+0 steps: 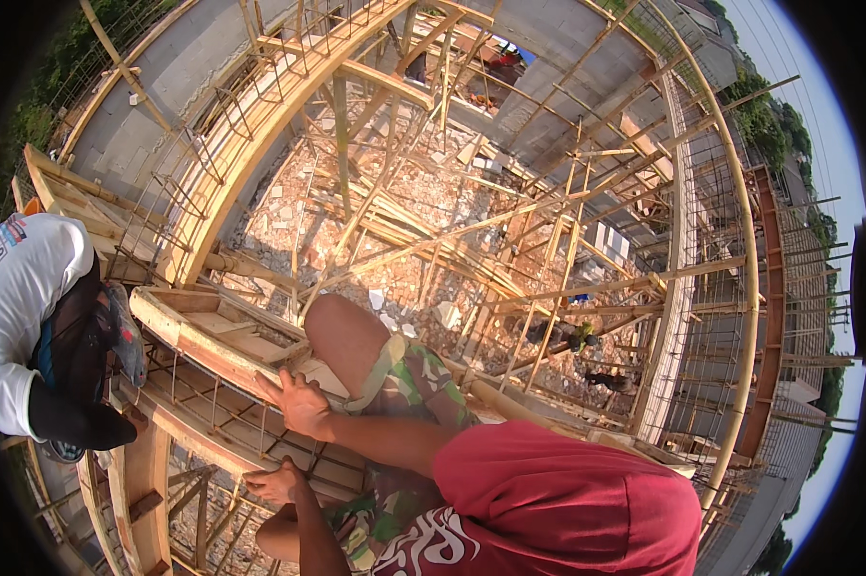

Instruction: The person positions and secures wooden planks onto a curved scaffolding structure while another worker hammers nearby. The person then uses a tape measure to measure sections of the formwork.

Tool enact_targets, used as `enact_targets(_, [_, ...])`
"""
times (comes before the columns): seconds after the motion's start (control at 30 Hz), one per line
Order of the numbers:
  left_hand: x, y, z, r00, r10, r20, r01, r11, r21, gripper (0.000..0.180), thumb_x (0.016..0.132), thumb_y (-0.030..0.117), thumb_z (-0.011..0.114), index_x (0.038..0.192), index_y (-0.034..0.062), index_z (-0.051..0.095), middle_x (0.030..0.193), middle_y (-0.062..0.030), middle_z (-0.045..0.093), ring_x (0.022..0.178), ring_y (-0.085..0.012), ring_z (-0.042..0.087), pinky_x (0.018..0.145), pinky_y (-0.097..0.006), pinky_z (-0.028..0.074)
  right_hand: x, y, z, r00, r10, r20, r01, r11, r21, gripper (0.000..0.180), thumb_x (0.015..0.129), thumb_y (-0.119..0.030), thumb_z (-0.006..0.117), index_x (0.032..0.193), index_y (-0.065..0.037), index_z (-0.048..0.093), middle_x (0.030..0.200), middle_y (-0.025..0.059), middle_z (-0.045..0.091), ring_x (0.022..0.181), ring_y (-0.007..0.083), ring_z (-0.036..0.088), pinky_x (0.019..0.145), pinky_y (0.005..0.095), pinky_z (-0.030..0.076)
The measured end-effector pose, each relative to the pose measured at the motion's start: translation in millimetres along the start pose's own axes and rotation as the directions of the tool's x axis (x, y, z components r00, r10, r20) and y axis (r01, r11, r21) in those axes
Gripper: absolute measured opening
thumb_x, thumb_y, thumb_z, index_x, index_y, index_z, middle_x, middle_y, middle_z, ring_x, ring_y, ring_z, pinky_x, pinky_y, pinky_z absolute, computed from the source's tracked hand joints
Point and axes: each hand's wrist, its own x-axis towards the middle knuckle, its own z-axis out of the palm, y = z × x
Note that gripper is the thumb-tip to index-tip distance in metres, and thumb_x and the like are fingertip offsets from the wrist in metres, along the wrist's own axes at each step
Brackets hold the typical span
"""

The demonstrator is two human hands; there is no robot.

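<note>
My right hand (300, 403) rests at the near end of a wooden formwork side (202, 346), its fingers stretched out and apart on the board's edge. Lower down, my left hand (275, 482) has its fingers bent over the edge of the opposite formwork board (195, 430). Between the two boards runs a steel rebar cage (217, 392) with bent stirrups, partly hidden by my hands and forearms. My knee, in camouflage shorts (414, 379), is raised beside the formwork. Whether anything small sits under the left fingers is hidden.
A co-worker in a white shirt (25, 288) with dark sleeves perches on the boards at left. Far below lies a rubble-strewn floor (394, 259) crossed by bamboo props (471, 226). A long formwork beam (270, 120) curves away; a bamboo pole (745, 259) and rebar stand at right.
</note>
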Motion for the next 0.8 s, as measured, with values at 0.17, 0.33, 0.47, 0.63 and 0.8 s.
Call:
enact_targets(0.17, [-1.2, 4.0, -2.2, 1.000, 0.000, -0.020, -0.001, 1.000, -0.021, 0.106, 0.069, 0.029, 0.081, 0.157, 0.0086, 0.024, 0.152, -0.0168, 0.033, 0.129, -0.0396, 0.047, 0.102, -0.053, 0.043, -0.9, 0.1, -6.2, 1.000, 0.000, 0.015, 0.000, 1.000, -0.010, 0.116, 0.073, -0.044, 0.082, 0.164, -0.019, 0.015, 0.134, 0.0210, 0.047, 0.092, 0.0287, 0.063, 0.065, 0.0362, 0.057])
enact_targets(0.33, [-3.6, 9.0, -10.1, 1.000, -0.005, -0.023, 0.005, 1.000, -0.012, 0.107, 0.069, 0.029, 0.078, 0.157, 0.0069, 0.022, 0.151, -0.0183, 0.033, 0.124, -0.0415, 0.048, 0.099, -0.055, 0.044, 0.3, 5.6, -33.4, 0.970, -0.011, 0.241, -0.040, 0.978, 0.205, 0.107, 0.082, -0.047, 0.076, 0.164, -0.018, 0.014, 0.139, 0.0238, 0.043, 0.107, 0.0376, 0.061, 0.079, 0.0436, 0.057])
enact_targets(0.47, [-5.2, 10.4, -11.5, 1.000, -0.005, 0.004, 0.005, 1.000, -0.020, 0.108, 0.069, 0.029, 0.077, 0.158, 0.0064, 0.021, 0.150, -0.0188, 0.033, 0.121, -0.0420, 0.049, 0.096, -0.056, 0.044, 23.4, 19.7, -53.2, 0.962, 0.001, 0.274, -0.120, 0.902, 0.416, 0.092, 0.091, -0.040, 0.065, 0.163, -0.015, 0.013, 0.145, 0.0256, 0.039, 0.123, 0.0467, 0.054, 0.099, 0.0509, 0.048])
enact_targets(0.63, [-2.5, 6.3, -7.8, 1.000, -0.003, -0.027, 0.002, 1.000, -0.028, 0.109, 0.069, 0.027, 0.077, 0.158, 0.0051, 0.020, 0.151, -0.0195, 0.033, 0.118, -0.0418, 0.052, 0.097, -0.056, 0.045, 97.9, 63.5, -81.6, 0.950, 0.112, 0.292, -0.291, 0.658, 0.695, 0.081, 0.092, -0.032, 0.059, 0.160, -0.004, 0.022, 0.140, 0.0331, 0.053, 0.133, 0.0448, 0.049, 0.109, 0.0478, 0.043])
enact_targets(0.8, [-4.0, 8.4, -10.8, 0.999, -0.029, 0.013, 0.031, 0.992, -0.124, 0.110, 0.066, 0.022, 0.080, 0.157, 0.0033, 0.020, 0.153, -0.0197, 0.030, 0.132, -0.0382, 0.045, 0.107, -0.050, 0.041, 152.0, 124.1, -123.9, 0.966, 0.221, 0.132, -0.249, 0.679, 0.691, 0.087, 0.087, -0.039, 0.068, 0.157, -0.002, 0.031, 0.143, 0.0283, 0.054, 0.132, 0.0405, 0.053, 0.111, 0.0412, 0.043])
